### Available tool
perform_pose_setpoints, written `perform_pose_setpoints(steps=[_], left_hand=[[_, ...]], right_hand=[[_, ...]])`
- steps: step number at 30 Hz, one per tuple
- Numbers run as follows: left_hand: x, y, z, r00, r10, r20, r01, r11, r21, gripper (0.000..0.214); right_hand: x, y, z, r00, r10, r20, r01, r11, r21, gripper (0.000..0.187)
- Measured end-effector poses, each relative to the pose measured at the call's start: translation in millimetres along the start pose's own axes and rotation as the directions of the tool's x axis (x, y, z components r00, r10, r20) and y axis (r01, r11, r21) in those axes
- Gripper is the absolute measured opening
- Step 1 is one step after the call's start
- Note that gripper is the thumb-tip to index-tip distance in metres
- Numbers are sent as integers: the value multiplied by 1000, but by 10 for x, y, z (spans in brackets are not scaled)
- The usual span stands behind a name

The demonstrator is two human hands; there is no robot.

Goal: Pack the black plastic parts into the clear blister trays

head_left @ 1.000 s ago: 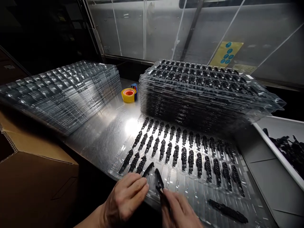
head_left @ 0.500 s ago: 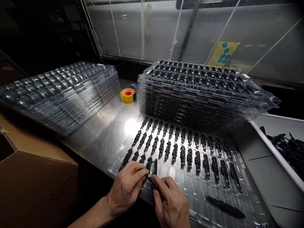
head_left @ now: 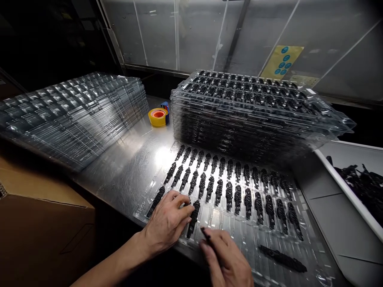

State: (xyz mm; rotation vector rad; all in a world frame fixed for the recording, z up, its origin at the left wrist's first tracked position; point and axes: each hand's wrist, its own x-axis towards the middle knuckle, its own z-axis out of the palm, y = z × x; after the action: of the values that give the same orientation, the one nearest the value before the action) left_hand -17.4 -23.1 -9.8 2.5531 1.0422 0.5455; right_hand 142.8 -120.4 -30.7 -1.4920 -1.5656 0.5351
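Observation:
A clear plastic tray (head_left: 209,215) lies on the metal table, with rows of slim black plastic parts seated in its slots. My left hand (head_left: 169,219) rests over the front row at the left. Its fingers are curled with a small gap between thumb and index, and it hides some parts below. Just beside its fingertips a black part (head_left: 194,219) sits in its slot. My right hand (head_left: 229,257), slightly blurred, grips another black plastic part (head_left: 205,233), mostly hidden by the fingers. One more black part (head_left: 283,258) lies slantwise across the front slots at the right.
Filled trays (head_left: 239,115) are stacked behind, and clear trays (head_left: 80,115) stand stacked at the left. Yellow tape (head_left: 158,118) sits between them. A white bin (head_left: 338,171) of black pieces is at the right, a cardboard box (head_left: 44,231) at the near left.
My hands have moved apart. The right one has shifted right and nearer with a black part, leaving the part beside my left fingertips in fuller view. The camera view has shifted slightly.

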Motion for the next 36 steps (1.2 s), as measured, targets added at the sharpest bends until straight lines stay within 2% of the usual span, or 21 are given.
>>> perform_pose_setpoints(steps=[3, 6, 8, 10, 12, 14, 16, 18, 22, 27, 31, 34, 36], left_hand=[[30, 21, -52, 998, 22, 65, -20, 1000, -22, 30], [56, 43, -77, 989, 37, 143, -33, 999, -24, 38], [56, 47, -71, 991, 35, 131, -31, 999, -28, 36], [44, 39, -52, 996, 32, 78, -29, 999, -39, 32], [30, 30, -33, 999, 26, 23, -25, 999, -46, 28], [29, 35, -17, 1000, 23, -6, -23, 999, -43, 28], [44, 61, -5, 1000, 30, 0, -30, 999, -34, 30], [72, 103, 10, 999, 47, 23, -46, 999, -27, 31], [109, 179, 49, 997, 73, 32, -72, 997, -26, 25], [91, 199, 91, 997, 74, 39, -71, 996, -54, 29], [92, 204, 112, 997, 63, 45, -60, 997, -54, 29], [119, 223, 109, 995, 84, 45, -83, 996, -28, 30], [138, 239, 106, 991, 115, 65, -114, 993, -7, 31]], right_hand=[[-83, 27, -134, 989, 146, -24, -146, 989, 22, 28], [-85, 58, -305, 974, 226, -22, -227, 972, -56, 39], [-31, 64, -408, 960, 281, 0, -279, 954, -108, 41], [53, 61, -474, 946, 316, 77, -303, 942, -147, 32], [141, 56, -477, 947, 295, 127, -270, 945, -183, 28], [207, 53, -409, 958, 273, 86, -246, 940, -236, 28], [242, 49, -295, 966, 258, 14, -244, 927, -285, 30], [251, 43, -181, 968, 252, -8, -241, 915, -323, 32], [249, 47, -77, 974, 223, 52, -194, 924, -331, 34], [258, 78, -80, 992, 101, 80, -73, 951, -301, 21], [236, 40, -31, 997, -18, 74, 40, 953, -302, 21], [182, 24, -148, 993, -108, 45, 117, 950, -289, 21], [113, 83, -385, 988, -153, -12, 141, 937, -320, 21]])
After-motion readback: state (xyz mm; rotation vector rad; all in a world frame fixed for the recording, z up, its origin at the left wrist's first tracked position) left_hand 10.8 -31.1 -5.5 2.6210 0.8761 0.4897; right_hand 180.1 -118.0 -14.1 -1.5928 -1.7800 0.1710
